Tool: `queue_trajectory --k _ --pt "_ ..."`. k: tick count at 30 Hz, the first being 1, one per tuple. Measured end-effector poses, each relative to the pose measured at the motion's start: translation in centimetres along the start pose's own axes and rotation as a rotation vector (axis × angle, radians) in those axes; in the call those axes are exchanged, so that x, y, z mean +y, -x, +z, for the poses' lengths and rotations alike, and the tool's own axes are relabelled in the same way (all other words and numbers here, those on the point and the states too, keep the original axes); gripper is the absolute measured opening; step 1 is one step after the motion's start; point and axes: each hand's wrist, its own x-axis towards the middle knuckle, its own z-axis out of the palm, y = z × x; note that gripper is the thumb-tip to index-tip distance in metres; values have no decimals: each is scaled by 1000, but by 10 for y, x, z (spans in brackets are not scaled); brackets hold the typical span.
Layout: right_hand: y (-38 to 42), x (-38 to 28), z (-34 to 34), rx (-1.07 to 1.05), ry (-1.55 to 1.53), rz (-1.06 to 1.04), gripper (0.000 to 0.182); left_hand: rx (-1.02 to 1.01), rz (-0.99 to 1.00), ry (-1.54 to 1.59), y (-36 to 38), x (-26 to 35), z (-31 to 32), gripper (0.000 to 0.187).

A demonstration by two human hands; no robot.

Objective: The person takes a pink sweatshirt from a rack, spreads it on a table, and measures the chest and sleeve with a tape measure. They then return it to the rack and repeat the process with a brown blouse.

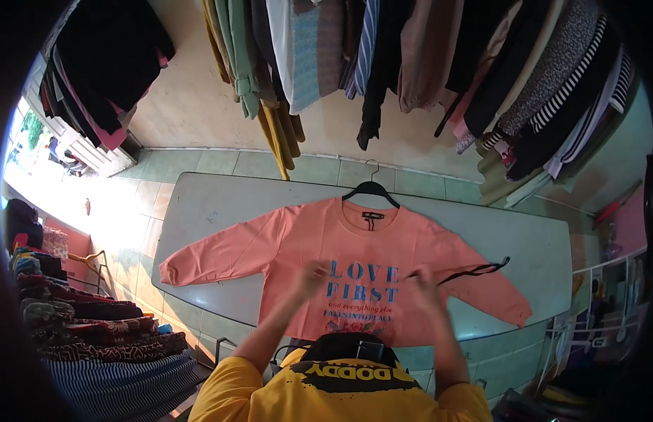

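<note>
A long-sleeved salmon-pink shirt [302,243] lies spread on the table, its printed front facing up and both sleeves stretched outward. A black clothes hanger [370,188] sits in its neckline, hook pointing away from me. Over the left part of the chest is my left hand [311,278], its fingers smeared by motion. My right hand [426,287] is over the right side of the print, also blurred, with something small and dark at its fingertips. Beside it, a thin black cord or strap [475,270] runs across the right sleeve.
The grey-white table [214,197] spans the middle of the view. Hanging clothes [316,56] line the wall beyond it, with more dark garments [105,63] at upper left. Folded clothes [108,337] are stacked at lower left. A white metal rack [597,309] stands at right.
</note>
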Motion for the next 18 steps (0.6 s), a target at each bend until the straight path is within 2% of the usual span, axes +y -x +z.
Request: queue_trajectory --k 1,3,4,6,11,13,14,15,16,17,18 --pt "-3 17 29 -105 -95 56 25 -68 170 -852 19 27 67 22" --pt "-10 34 65 -206 104 -40 38 -101 12 -731 11 -2 88 24" --pt "-15 30 72 -214 105 -51 38 -91 22 -730 10 0 94 24" --pt "-21 20 79 -249 203 -62 48 26 -139 -360 13 3 101 21" --pt "-30 14 75 -374 259 -52 31 32 -137 -347 -5 -26 71 14" --pt "-38 19 64 -280 354 -142 20 166 159 -1112 -31 -43 36 10" --pt "-43 23 53 -186 392 -141 19 374 308 -295 -44 -35 19 10" --pt "-47 28 41 -91 430 -139 18 519 357 -651 -52 -1 6 10" --pt "-51 32 28 -90 430 -135 18 611 468 -379 -67 21 -16 15" --pt "-54 36 15 -30 468 -81 17 743 641 -835 -95 16 -68 18" --pt "-57 39 7 32 506 -29 16 906 528 -1023 -96 45 -63 19"
